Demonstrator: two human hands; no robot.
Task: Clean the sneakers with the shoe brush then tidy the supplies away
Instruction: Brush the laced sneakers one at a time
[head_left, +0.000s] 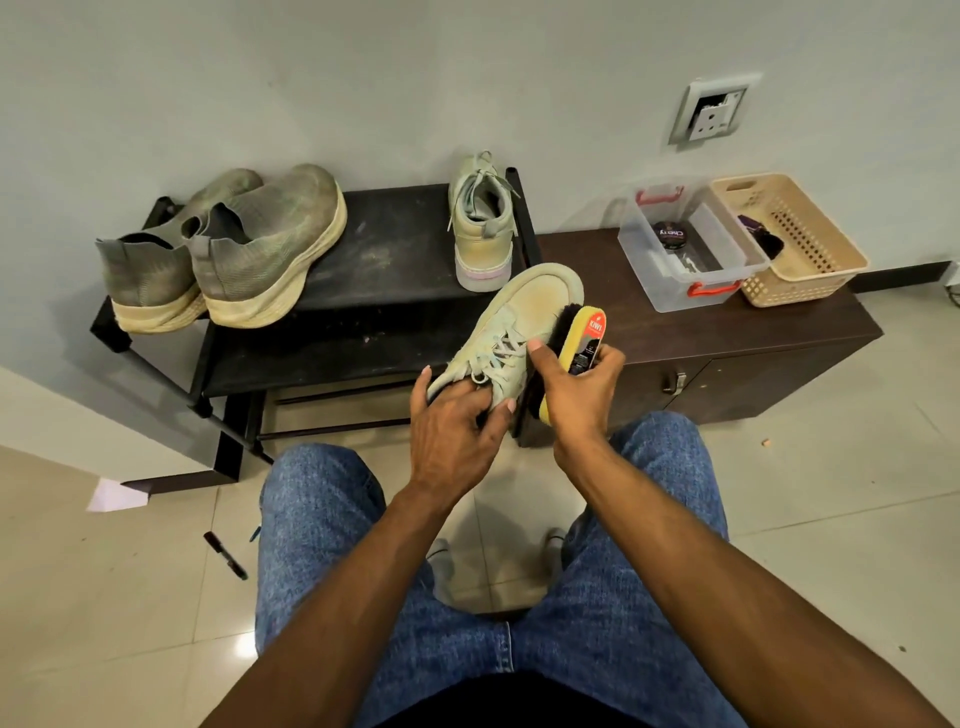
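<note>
My left hand (457, 415) grips the heel end of a pale green sneaker (524, 322), holding it in the air with the toe pointing away from me. My right hand (582, 389) holds a yellow shoe brush (584, 338) with black bristles. The bristles press against the sneaker's right side. The matching pale green sneaker (480, 228) stands on the black shoe rack (395, 228). A pair of dirty grey knit sneakers (228, 249) sits on the rack's left end.
A dark wooden cabinet (727, 332) stands to the right of the rack. On it are a clear plastic box (680, 249) holding a polish tin (672, 235) and a beige basket (789, 239). A marker (225, 555) and paper scrap (117, 494) lie on the tiled floor.
</note>
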